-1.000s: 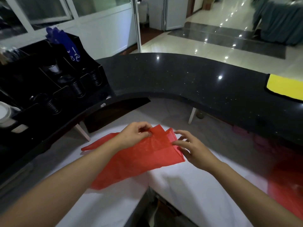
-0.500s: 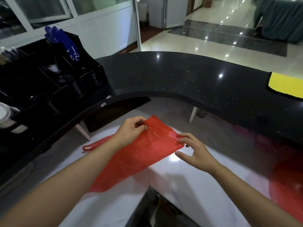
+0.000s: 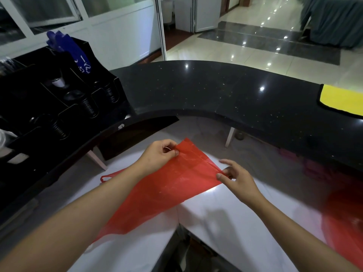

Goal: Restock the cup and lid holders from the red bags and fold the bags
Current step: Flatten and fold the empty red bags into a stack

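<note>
Presently catalogued: one red bag (image 3: 172, 185), thin translucent plastic, emptied and flattened, spread over the white worktop (image 3: 225, 222) between both hands. It is pinched at its far corner by the left hand (image 3: 159, 156), thumb pressed against curled fingers; the opposite corner of the same short edge is pinched by the right hand (image 3: 238, 178) between thumb and forefinger, the remaining fingers fanned loosely above. The edge is thereby held taut between the two grips, judged as a means of squaring and smoothing the sheet before a fold is made.

Long axis: run from the held edge back toward the left forearm and elbow, diagonal across the worktop. The closed end is pointed away from the body, at the hands; a handle loop (image 3: 107, 176) is seen trailing out beyond the left wrist, on its outer side, so the open end is judged nearest the body.

Ancillary items: black cup and lid holder (image 3: 64, 99), well beyond the left hand, its compartments showing dark stacked contents; fill level cannot be told. Second red bag (image 3: 345, 222), well outside the right forearm, unfolded.
</note>
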{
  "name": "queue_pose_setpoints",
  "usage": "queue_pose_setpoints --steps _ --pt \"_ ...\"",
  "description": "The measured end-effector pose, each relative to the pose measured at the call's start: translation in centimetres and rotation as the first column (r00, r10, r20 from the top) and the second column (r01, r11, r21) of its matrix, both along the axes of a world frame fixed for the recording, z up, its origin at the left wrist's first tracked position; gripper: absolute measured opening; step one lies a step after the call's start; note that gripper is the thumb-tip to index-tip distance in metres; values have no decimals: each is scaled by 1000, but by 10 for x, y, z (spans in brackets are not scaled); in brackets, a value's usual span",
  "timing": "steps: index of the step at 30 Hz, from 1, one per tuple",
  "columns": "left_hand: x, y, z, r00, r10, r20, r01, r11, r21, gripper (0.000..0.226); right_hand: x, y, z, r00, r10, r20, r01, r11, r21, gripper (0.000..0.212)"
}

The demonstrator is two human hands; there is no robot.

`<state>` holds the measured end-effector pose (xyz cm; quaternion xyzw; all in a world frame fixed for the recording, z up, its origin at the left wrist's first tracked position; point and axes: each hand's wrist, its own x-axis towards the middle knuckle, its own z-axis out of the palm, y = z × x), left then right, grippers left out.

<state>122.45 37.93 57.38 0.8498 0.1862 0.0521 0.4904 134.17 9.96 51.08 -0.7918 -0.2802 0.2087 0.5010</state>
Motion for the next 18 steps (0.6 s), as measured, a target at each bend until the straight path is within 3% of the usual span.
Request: queue_pose_setpoints --steps 6,7,10,14,18 --pt "11 0 -8 998 -54 -44 54 998 18 9 7 -4 -10 994 95 -55 -102 981 -163 9" --pt "14 -3 -10 995 -76 -58 76 997 8 10 7 -3 -6 993 108 -52 -115 980 -163 8" --pt "20 -14 -19 979 -177 -105 177 984 -5 13 7 10 8 995 99 -10 -99 986 -131 34" --pt "26 -31 -29 958 -257 -125 260 966 4 10 -2 40 16 995 93 28 -91 993 -81 9" --pt "26 -33 -32 922 -343 -182 353 935 25 20 -6 45 2 998 -26 -49 23 998 -50 14"
